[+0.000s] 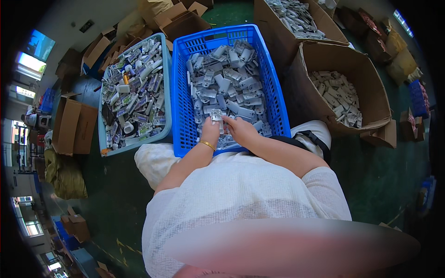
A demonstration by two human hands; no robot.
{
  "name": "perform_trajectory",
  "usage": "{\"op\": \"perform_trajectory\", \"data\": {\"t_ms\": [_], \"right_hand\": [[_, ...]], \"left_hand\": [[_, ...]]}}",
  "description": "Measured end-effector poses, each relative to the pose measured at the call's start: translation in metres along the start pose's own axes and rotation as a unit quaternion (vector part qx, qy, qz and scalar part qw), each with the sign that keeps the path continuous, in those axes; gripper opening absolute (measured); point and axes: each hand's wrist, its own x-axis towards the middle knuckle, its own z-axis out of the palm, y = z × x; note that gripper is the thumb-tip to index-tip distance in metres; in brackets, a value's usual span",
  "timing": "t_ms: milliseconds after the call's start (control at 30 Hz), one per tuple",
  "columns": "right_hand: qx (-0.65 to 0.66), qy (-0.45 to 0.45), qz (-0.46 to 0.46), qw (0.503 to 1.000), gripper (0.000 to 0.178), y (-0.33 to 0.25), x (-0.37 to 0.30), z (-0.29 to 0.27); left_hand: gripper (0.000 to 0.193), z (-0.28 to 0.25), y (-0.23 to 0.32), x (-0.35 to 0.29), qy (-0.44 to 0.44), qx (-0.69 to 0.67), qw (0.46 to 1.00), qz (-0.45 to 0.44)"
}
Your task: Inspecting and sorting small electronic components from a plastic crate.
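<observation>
My left hand (210, 133), with a gold bangle at the wrist, is closed on a small whitish plastic casing (216, 114). From the other side my right hand (243, 131) meets it, thumb and fingers pinched at the casing's right edge. Both hands are over the near part of a blue slatted crate (276, 99) in front of my lap. Inside the crate lies a heap of similar grey-white plastic casings (232, 78). My fingers partly cover the held casing, so its details are too small to make out.
Left of the crate stands a pale blue tub (168, 92) of mixed plastic parts (139, 90). At right, an open cardboard box (375, 88) holds white casings (338, 97), and another box (273, 23) with grey parts stands behind. A cardboard box (74, 125) and an olive sack (65, 173) sit farther left.
</observation>
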Motion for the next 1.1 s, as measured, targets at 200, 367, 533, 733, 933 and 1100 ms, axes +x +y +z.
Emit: {"op": "perform_trajectory", "data": {"t_ms": [200,367,533,733,933,1100], "right_hand": [[0.031,-0.033,0.013,0.999,0.035,0.007,0.001,-0.005],[0.040,-0.039,0.014,0.998,0.035,0.007,0.002,-0.003],[0.031,-0.055,0.059,0.996,0.034,0.029,0.002,0.000],[-0.065,-0.241,0.064,0.966,0.040,0.042,0.013,0.028],[-0.065,-0.297,0.060,0.951,0.043,0.053,0.011,0.026],[-0.039,-0.226,0.063,0.971,0.046,0.058,0.005,0.027]], "left_hand": [[0.024,-0.005,0.024,-0.007,-0.015,-0.049,0.999,-0.014],[0.033,-0.012,0.021,-0.005,-0.027,0.054,0.998,0.023],[0.054,-0.014,0.010,0.020,0.041,0.449,0.872,0.191],[0.026,-0.023,-0.004,0.081,-0.119,0.116,0.937,-0.307],[0.040,0.089,0.185,0.022,-0.437,-0.309,0.844,-0.045],[0.034,0.114,0.159,0.047,-0.331,-0.212,0.919,0.012]]}}
